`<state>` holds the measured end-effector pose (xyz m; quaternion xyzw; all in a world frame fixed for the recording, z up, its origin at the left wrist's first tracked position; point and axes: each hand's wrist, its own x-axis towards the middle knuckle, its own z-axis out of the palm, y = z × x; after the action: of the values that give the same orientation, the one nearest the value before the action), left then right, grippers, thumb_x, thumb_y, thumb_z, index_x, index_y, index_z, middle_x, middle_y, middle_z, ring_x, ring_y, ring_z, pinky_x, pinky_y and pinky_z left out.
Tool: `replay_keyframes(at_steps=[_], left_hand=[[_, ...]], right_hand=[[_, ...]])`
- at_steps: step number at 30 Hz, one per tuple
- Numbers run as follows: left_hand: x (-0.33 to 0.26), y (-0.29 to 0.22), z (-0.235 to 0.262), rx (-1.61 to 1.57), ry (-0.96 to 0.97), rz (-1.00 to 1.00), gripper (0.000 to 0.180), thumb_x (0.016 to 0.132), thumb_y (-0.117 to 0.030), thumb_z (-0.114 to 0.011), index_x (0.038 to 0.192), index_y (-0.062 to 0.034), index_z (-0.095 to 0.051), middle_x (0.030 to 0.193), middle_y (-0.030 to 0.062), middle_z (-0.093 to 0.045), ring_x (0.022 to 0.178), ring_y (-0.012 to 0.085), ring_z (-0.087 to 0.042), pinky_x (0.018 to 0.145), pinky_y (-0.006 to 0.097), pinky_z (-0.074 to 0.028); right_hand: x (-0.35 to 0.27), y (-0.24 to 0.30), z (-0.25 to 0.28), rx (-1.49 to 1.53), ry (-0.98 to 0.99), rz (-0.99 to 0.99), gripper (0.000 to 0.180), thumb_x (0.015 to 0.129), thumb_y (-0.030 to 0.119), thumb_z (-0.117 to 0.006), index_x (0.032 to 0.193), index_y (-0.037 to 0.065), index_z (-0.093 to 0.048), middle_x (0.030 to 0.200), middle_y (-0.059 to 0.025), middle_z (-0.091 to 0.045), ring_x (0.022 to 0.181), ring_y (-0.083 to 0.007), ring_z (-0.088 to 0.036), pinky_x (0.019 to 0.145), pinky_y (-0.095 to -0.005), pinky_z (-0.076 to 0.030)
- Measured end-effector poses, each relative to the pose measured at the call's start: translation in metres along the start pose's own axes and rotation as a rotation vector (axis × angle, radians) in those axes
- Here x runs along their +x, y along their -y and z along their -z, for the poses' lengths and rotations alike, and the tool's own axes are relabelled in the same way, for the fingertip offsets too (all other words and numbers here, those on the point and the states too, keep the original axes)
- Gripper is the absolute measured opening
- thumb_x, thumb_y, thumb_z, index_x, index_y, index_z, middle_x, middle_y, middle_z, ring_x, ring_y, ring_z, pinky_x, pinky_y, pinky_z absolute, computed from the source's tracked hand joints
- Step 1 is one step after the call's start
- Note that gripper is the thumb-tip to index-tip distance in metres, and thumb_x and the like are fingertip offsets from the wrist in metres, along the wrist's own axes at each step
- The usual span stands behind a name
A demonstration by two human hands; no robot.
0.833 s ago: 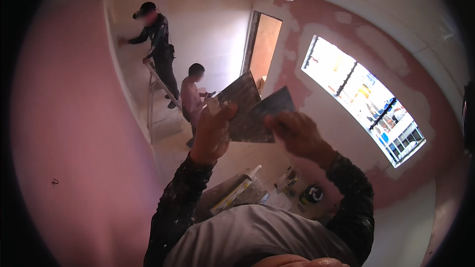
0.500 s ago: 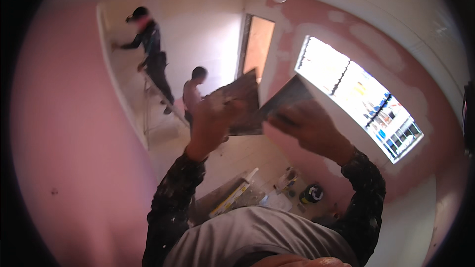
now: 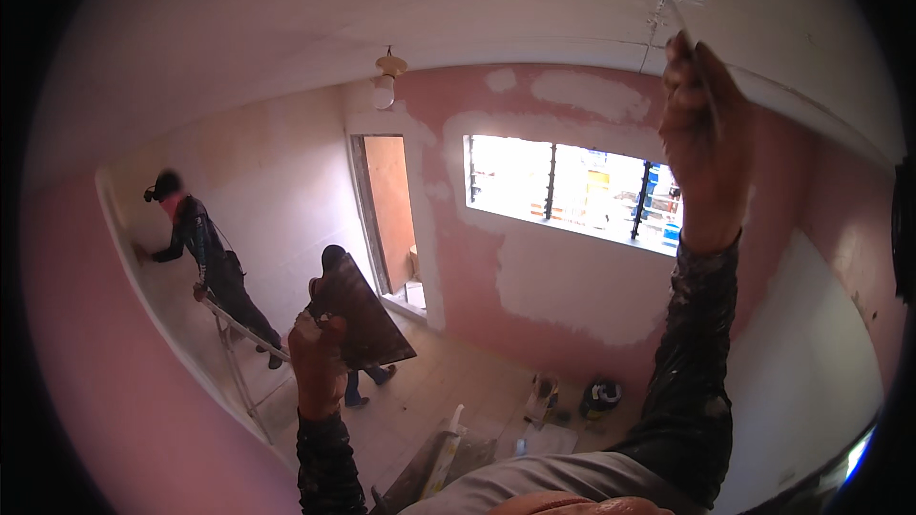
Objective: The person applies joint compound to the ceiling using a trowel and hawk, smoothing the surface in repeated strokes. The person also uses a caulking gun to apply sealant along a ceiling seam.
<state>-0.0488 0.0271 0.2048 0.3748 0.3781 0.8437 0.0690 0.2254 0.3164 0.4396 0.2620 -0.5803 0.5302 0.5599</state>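
Overhead, right hand (image 3: 704, 138) gripping scraper (image 3: 676, 14)

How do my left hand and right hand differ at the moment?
Height: the left hand is held low; the right hand is raised toward the ceiling.
Load: the left hand holds a broad, dark board; the right hand grips a thin tool, seen nearly edge-on.
Shared: both are bare, with dark sleeves.
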Motion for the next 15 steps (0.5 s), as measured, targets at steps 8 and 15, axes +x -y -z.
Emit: replay_keyframes(at_steps=[8, 15], left_hand=[[-0.017, -0.001, 0.002, 0.081, -0.010, 0.004, 0.027, 0.089, -0.012, -0.074, 0.109, -0.0036, -0.057, 0.093, -0.0018, -0.057, 0.079, 0.0057, -0.052, 0.069, 0.022, -0.044], [-0.024, -0.004, 0.018, 0.099, -0.081, 0.017, 0.035, 0.088, -0.017, -0.076, 0.111, -0.0044, -0.054, 0.093, -0.0026, -0.055, 0.082, 0.0044, -0.050, 0.073, 0.022, -0.043]], right_hand=[[0.040, 0.072, -0.011, 0.976, 0.002, -0.220, 0.015, 0.096, 0.003, -0.054, 0.101, -0.009, -0.061, 0.095, -0.0236, -0.067, 0.100, -0.0307, -0.065, 0.084, -0.0331, -0.061], [0.020, -0.002, 0.032, 0.912, 0.323, -0.155, 0.029, 0.100, 0.000, -0.042, 0.125, -0.012, -0.048, 0.109, -0.0199, -0.060, 0.098, -0.0275, -0.059, 0.089, -0.0331, -0.056]])
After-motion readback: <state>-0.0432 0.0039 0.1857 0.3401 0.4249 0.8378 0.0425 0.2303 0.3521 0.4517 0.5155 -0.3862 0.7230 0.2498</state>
